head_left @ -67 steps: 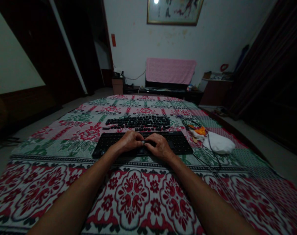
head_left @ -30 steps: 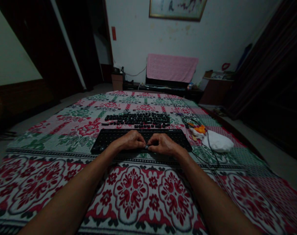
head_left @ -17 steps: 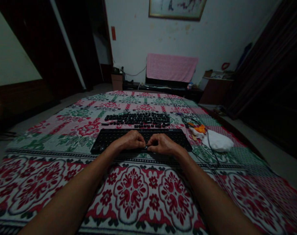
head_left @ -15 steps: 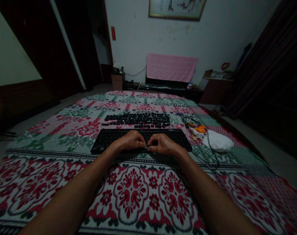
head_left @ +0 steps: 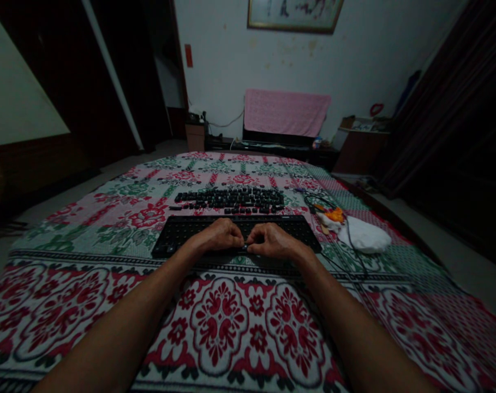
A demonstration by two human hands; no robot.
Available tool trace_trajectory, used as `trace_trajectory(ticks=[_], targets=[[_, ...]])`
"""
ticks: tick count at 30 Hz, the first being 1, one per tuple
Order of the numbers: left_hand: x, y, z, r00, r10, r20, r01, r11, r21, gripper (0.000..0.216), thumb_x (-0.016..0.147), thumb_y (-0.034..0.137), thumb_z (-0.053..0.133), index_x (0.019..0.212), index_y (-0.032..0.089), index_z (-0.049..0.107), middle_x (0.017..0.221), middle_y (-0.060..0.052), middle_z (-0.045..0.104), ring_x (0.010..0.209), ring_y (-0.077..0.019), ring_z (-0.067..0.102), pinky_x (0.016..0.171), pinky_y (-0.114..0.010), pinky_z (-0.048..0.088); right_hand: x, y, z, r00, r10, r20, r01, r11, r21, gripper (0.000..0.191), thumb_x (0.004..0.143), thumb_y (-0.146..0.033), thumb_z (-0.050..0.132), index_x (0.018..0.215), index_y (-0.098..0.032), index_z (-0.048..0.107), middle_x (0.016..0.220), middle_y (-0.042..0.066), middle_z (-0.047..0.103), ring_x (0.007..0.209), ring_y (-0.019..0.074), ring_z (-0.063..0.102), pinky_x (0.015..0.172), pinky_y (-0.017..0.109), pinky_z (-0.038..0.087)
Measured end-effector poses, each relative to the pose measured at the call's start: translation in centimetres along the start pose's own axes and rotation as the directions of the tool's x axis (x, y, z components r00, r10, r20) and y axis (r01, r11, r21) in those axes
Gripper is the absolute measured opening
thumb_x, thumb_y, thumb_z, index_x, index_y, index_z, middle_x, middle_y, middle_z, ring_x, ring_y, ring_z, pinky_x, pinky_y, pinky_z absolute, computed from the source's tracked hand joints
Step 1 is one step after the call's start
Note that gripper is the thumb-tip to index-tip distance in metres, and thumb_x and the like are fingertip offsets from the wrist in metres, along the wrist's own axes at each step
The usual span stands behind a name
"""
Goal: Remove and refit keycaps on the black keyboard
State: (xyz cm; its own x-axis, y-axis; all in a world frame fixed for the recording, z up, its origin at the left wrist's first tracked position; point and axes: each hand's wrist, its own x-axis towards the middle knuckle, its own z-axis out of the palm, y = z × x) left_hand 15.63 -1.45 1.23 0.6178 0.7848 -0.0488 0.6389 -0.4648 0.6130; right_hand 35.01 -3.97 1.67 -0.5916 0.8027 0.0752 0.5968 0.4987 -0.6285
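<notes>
Long, flat, black keyboard [head_left: 244, 223], plastic by its look, lying crosswise on a red, white and green patterned woven cloth [head_left: 258, 314], with a thin black cord [head_left: 333, 264] by its right end. Likely light for its length and stiff, with a little flex if pressed mid-span; best carried by the two short ends, clear of the rows of small points on its face, which look bare of most caps. One small, dark, squarish keycap [head_left: 245, 248] sits at the near middle of the board; whether seated or loose, cannot tell. Such a piece should weigh almost nothing, be hard and slick, and have clips beneath that might snap; side edges the sensible hold, between thumb and fingertip. Left hand [head_left: 222, 234] and right hand [head_left: 271, 240] both over the board's near middle, fingers curled, tips drawn in close to one another; keycap just below and between them. Whether either set of tips grips it, too dark and small to say. Beyond the board, just apart from its far edge, rows of loose black keycaps [head_left: 235, 198] on the cloth, farther out than both hands.
</notes>
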Motion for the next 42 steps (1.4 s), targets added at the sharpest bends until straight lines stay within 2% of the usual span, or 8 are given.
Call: trace_trajectory(ticks=[11,17,24,30,37,42], targets=[[0.02,-0.27,0.23,0.998,-0.059,-0.011,0.058,0.997,-0.045,0.027,0.065,0.033,0.053,0.077,0.014,0.069,0.064,0.000,0.063,0.059,-0.0108,0.052,0.051,-0.019,0.036,0.07,0.24,-0.02,1.000,-0.030,-0.006,0.029,0.999,-0.030,0.018,0.068,-0.026,0.058,0.080,-0.015,0.066,0.074,0.001,0.063,0.065,0.0101,0.054,0.057,0.019,0.037],[0.01,-0.44,0.04,1.000,-0.001,0.031,0.003,0.997,-0.078,0.029,0.066,0.033,0.053,0.079,0.012,0.069,0.068,-0.001,0.064,0.061,-0.0107,0.052,0.054,-0.019,0.037,-0.14,0.20,-0.38,0.999,-0.052,0.002,0.052,0.997,-0.049,0.018,0.068,-0.025,0.058,0.081,-0.015,0.066,0.075,0.001,0.063,0.067,0.0106,0.054,0.059,0.019,0.037],[-0.11,-0.38,0.15,0.997,-0.071,-0.003,0.070,0.989,-0.128,0.032,0.068,0.037,0.052,0.080,0.013,0.069,0.061,0.001,0.060,0.054,-0.0093,0.047,0.050,-0.019,0.035,-0.11,0.29,-0.44,1.000,-0.026,-0.016,0.026,1.000,-0.006,0.020,0.071,-0.027,0.055,0.082,-0.014,0.066,0.075,0.001,0.063,0.067,0.0108,0.054,0.059,0.019,0.037],[-0.49,-0.25,-0.58,0.995,0.015,0.095,-0.004,0.993,-0.116,0.035,0.065,0.037,0.057,0.089,0.013,0.068,0.071,-0.001,0.063,0.062,-0.0107,0.051,0.054,-0.018,0.036,-0.01,0.19,-0.30,1.000,-0.019,-0.009,0.019,1.000,-0.010,0.021,0.071,-0.028,0.055,0.079,-0.014,0.067,0.074,0.001,0.064,0.066,0.0109,0.054,0.057,0.019,0.036],[-0.48,0.16,-0.62,0.998,0.027,0.061,-0.025,0.999,-0.029,0.029,0.070,0.031,0.051,0.085,0.013,0.068,0.071,-0.001,0.063,0.065,-0.0111,0.052,0.056,-0.018,0.036,0.09,0.43,-0.39,0.998,-0.055,-0.006,0.054,0.997,-0.049,0.020,0.071,-0.028,0.055,0.081,-0.015,0.069,0.075,0.001,0.062,0.068,0.0109,0.053,0.060,0.019,0.036],[-0.56,-0.09,-0.71,0.993,0.045,0.107,-0.042,0.999,-0.026,0.031,0.067,0.032,0.054,0.089,0.014,0.067,0.072,-0.001,0.063,0.066,-0.0117,0.053,0.057,-0.018,0.037,0.12,0.42,-0.33,0.999,-0.041,0.005,0.041,0.998,-0.045,0.020,0.072,-0.027,0.055,0.080,-0.015,0.068,0.073,0.001,0.062,0.067,0.0110,0.053,0.059,0.019,0.035]])
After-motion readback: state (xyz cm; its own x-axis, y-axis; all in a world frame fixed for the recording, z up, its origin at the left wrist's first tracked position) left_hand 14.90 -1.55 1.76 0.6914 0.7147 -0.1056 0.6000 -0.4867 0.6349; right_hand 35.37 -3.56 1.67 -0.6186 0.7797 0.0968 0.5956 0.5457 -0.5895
